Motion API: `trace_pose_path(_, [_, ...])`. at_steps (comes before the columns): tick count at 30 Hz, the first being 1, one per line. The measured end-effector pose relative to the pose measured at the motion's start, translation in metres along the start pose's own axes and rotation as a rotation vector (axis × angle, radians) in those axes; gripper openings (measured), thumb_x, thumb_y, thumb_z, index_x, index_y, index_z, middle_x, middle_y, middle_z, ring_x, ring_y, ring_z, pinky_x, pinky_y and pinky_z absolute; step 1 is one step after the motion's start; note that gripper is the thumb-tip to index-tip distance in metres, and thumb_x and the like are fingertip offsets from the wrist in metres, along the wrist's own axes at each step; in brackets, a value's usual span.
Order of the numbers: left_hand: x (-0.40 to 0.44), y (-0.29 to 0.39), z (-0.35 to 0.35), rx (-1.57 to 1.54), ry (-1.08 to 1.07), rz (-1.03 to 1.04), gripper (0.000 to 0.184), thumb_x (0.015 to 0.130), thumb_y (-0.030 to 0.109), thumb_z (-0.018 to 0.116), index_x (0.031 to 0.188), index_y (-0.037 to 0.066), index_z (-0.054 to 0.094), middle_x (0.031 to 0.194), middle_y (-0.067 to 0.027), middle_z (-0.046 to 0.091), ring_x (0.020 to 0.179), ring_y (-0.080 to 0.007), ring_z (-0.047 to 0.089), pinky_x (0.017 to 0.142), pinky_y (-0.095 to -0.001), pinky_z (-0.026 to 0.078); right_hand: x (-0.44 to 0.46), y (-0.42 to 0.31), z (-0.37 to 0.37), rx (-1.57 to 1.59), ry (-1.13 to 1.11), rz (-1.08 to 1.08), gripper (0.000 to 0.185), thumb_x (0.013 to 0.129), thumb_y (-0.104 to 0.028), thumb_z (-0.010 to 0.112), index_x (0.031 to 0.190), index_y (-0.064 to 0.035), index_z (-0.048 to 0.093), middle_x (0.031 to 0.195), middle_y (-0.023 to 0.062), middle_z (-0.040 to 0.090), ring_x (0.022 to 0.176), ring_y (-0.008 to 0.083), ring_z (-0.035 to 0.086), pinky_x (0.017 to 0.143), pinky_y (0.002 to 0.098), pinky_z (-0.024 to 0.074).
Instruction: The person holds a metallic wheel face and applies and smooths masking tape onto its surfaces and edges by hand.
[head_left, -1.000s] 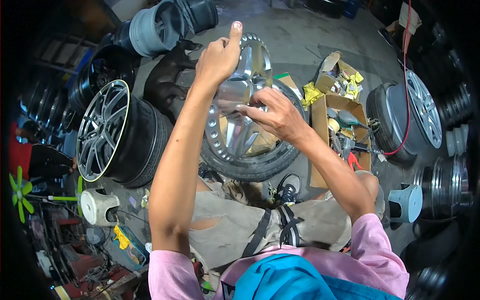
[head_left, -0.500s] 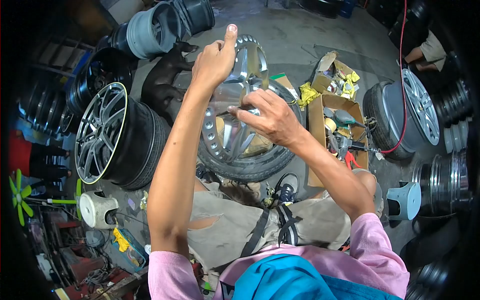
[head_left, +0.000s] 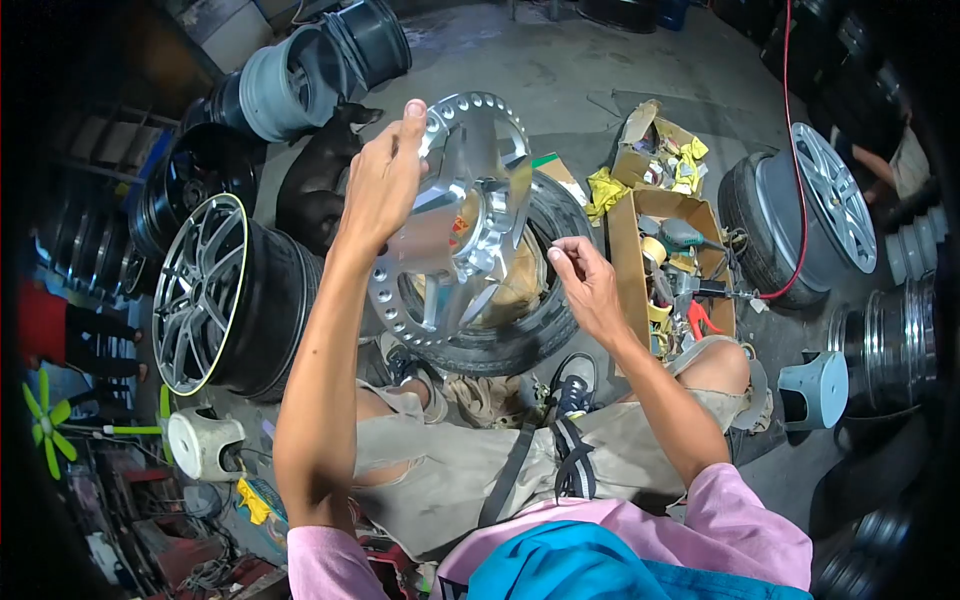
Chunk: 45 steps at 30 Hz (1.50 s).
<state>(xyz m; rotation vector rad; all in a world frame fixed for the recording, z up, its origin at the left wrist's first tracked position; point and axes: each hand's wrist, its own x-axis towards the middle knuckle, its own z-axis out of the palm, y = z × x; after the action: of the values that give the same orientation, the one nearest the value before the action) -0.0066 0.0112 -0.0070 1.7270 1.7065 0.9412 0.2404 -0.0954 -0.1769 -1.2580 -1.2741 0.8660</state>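
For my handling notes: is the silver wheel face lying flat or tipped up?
Tipped up: the wheel face slants, the left hand at its upper edge, unlike the flat-lying tyre beneath.

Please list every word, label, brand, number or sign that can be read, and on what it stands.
No text can be read with certainty.
Pink shirt: dark patch at bottom edge, cut off.
Red-orange marks beside the wheel hub: too small.
Cardboard box: any labels on its contents are too small.
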Motion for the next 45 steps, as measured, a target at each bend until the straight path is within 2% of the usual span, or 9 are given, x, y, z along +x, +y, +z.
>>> trace_pose_path(4, [-0.017,0.010,0.000,-0.063,0.000,0.077,0.088,0.109,0.075,0.039,0.121,-0.005,0.073,0.089,-0.0129,0.071,0.084,-0.0217,0.067,0.082,-0.0368,0.050,0.001,0.007,0.001,-0.180,-0.056,-0.045,0.029,0.110,-0.028,0.065,0.107,0.0006,0.071,0.079,0.0029,0.059,0.071,0.0100,0.051,0.067,0.0329,0.0470])
trace_pose_path(6, [-0.019,0.015,0.001,-0.070,-0.008,0.091,0.081,0.111,0.071,0.041,0.109,-0.003,0.074,0.085,-0.0073,0.068,0.075,-0.0137,0.060,0.071,-0.0325,0.047,0.004,0.008,-0.002,-0.129,-0.232,0.327,0.044,0.114,-0.040,0.057,0.106,-0.0002,0.072,0.078,0.0009,0.059,0.071,0.0100,0.051,0.066,0.0333,0.0455])
trace_pose_path(10, [-0.022,0.025,0.011,-0.030,-0.096,0.150,0.076,0.112,0.066,0.042,0.113,-0.003,0.074,0.095,-0.0189,0.072,0.087,-0.0316,0.070,0.086,-0.0439,0.052,0.000,0.029,0.021,0.014,-0.164,0.362,0.051,0.116,-0.048,0.051,0.112,-0.0009,0.072,0.083,0.0030,0.063,0.075,0.0118,0.057,0.068,0.0335,0.0493])
trace_pose_path(18, [-0.049,0.046,0.026,0.146,-0.049,0.385,0.068,0.112,0.063,0.044,0.110,0.002,0.072,0.089,-0.0221,0.077,0.091,-0.0469,0.073,0.084,-0.0528,0.054,-0.050,0.082,0.074,0.246,-0.297,0.478,0.037,0.112,-0.017,0.044,0.133,0.0033,0.066,0.114,0.0098,0.073,0.101,0.0181,0.071,0.085,0.0343,0.0603])
trace_pose_path(25, [-0.034,0.043,0.024,0.092,-0.114,0.380,0.063,0.112,0.059,0.047,0.121,0.001,0.071,0.105,-0.0243,0.075,0.105,-0.0451,0.070,0.093,-0.0508,0.052,-0.051,0.053,0.109,0.669,-0.316,0.605,0.069,0.094,-0.007,0.047,0.162,0.0042,0.043,0.149,0.0160,0.063,0.138,0.0261,0.061,0.112,0.0375,0.0489])
trace_pose_path(31, [-0.089,-0.018,-0.005,0.083,-0.080,0.303,0.060,0.114,0.055,0.047,0.132,0.000,0.064,0.103,-0.0214,0.073,0.103,-0.0400,0.070,0.095,-0.0471,0.051,-0.044,0.061,0.122,0.793,-0.237,0.741,0.055,0.097,-0.002,0.048,0.151,0.0050,0.051,0.141,0.0158,0.066,0.133,0.0259,0.064,0.102,0.0354,0.0552])
trace_pose_path(33, [-0.106,-0.037,-0.011,-0.002,-0.220,-0.022,0.063,0.115,0.057,0.044,0.135,-0.001,0.058,0.092,-0.0166,0.070,0.089,-0.0309,0.070,0.086,-0.0437,0.053,-0.044,0.055,0.118,0.804,-0.228,0.757,0.052,0.098,-0.001,0.047,0.149,0.0052,0.052,0.140,0.0161,0.066,0.132,0.0261,0.065,0.102,0.0354,0.0554])
trace_pose_path(42, [-0.080,0.003,-0.015,-0.138,-0.136,0.170,0.066,0.116,0.062,0.038,0.129,0.002,0.063,0.083,-0.0023,0.058,0.073,-0.0095,0.053,0.066,-0.0277,0.045,-0.062,-0.013,0.121,1.037,-0.553,0.816,0.049,0.098,-0.003,0.050,0.145,0.0090,0.051,0.144,0.0228,0.064,0.133,0.0314,0.066,0.106,0.0407,0.0557])
trace_pose_path(45, [-0.045,0.025,-0.004,-0.166,-0.114,0.032,0.077,0.110,0.071,0.044,0.117,-0.003,0.066,0.077,-0.0129,0.063,0.075,-0.0210,0.062,0.078,-0.0396,0.051,-0.059,-0.025,0.113,0.982,-0.650,0.654,0.043,0.100,-0.005,0.049,0.140,0.0058,0.060,0.129,0.0205,0.073,0.116,0.0269,0.072,0.099,0.0359,0.0561])
